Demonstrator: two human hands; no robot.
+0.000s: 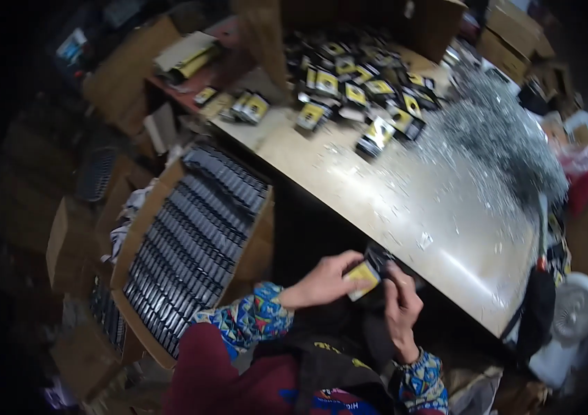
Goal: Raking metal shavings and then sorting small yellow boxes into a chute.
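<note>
Over my lap, just off the near edge of the table, my left hand (323, 282) grips a small yellow, white and black packet (363, 278) between thumb and fingers. A dark part shows at the packet's upper end. Curled close to the packet's right side is my right hand (402, 301), its fingers bent together around that dark end. What the right fingers pinch is blurred and partly hidden. More packets of the same kind lie in a heap (356, 76) at the far side of the table, with several spilling toward me.
A pale table (349, 176) runs diagonally ahead, scattered with small clear bits. On its right rises a big tangle of silvery wire-like pieces (501, 131). At my left stands an open carton (143, 321) packed with rows of dark items. A white fan (574, 308) stands at right.
</note>
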